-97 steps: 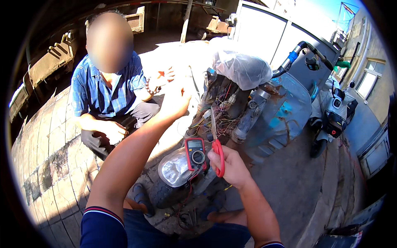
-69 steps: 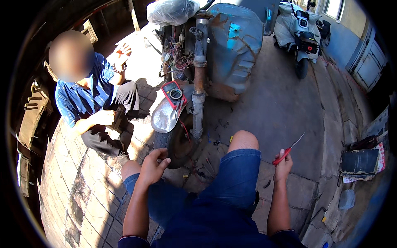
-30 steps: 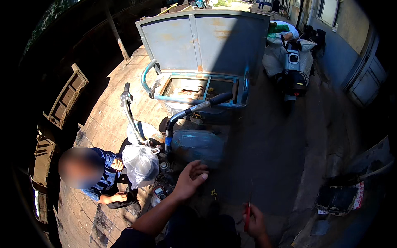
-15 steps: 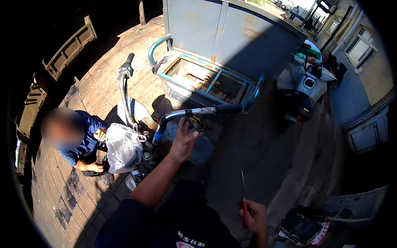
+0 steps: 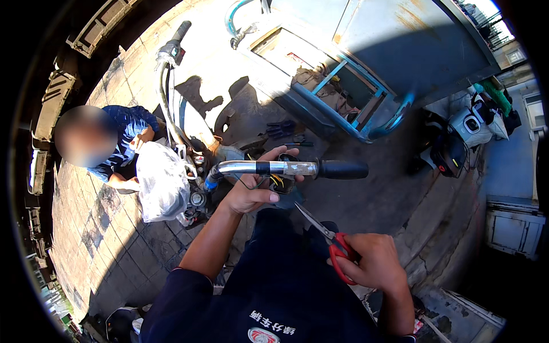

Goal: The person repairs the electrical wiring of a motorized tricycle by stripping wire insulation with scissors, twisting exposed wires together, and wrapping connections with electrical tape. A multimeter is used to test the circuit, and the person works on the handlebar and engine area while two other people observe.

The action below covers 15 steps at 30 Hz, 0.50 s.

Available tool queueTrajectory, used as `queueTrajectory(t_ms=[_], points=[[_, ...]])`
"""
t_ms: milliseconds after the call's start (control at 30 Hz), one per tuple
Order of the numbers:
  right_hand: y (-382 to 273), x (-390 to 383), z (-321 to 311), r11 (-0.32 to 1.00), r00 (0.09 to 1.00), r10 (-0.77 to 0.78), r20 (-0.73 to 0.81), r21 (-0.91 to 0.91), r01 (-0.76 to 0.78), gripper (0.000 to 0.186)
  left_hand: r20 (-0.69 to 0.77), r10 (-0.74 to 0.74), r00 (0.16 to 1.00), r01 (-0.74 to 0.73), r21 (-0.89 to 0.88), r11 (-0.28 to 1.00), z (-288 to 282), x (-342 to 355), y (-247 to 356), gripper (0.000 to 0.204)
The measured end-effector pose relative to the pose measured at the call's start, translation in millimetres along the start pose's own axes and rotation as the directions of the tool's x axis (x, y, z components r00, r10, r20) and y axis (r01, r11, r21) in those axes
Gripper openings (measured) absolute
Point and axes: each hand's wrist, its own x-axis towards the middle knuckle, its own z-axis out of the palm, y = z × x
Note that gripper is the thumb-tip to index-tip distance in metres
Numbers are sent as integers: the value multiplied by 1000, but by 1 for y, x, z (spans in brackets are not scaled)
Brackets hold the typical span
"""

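A chrome handlebar (image 5: 240,166) with a black rubber grip (image 5: 343,170) crosses in front of me. My left hand (image 5: 247,197) reaches under it, thumb and fingers closed around a small dark housing (image 5: 282,184) with yellow and dark wires coming out. The bar partly covers the fingers and that part. Red-handled scissors (image 5: 338,249) are in my right hand (image 5: 376,260), fingers wrapped through the loops. Their blades look closed and point up and left toward the housing, apart from it.
At the left a person (image 5: 128,137) crouches behind a white plastic bag (image 5: 163,183) hanging by the steering column. Beyond stands a blue-framed cargo tricycle (image 5: 337,114) with an open box. Dark gloves (image 5: 280,130) lie on the ground; a parked scooter (image 5: 449,151) is at the right.
My right hand has brought the scissors up and inward, nearer the handlebar. My left hand has turned more around the housing under the bar. The whole view has shifted.
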Motion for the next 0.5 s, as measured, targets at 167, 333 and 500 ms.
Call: queueTrajectory(t_ms=[167, 333, 500], points=[[0, 41, -21, 995, 985, -22, 171, -94, 38, 45, -20, 28, 999, -29, -7, 1000, -1, -3, -3, 108], [0, 57, -33, 980, 967, -48, 249, -174, 93, 52, -112, 76, 991, -65, 98, 993, 7, -3, -5, 110], [-2, 64, -42, 967, 954, -39, 297, -230, 111, 54, -209, 108, 972, -70, 180, 981, 16, -2, -5, 110]])
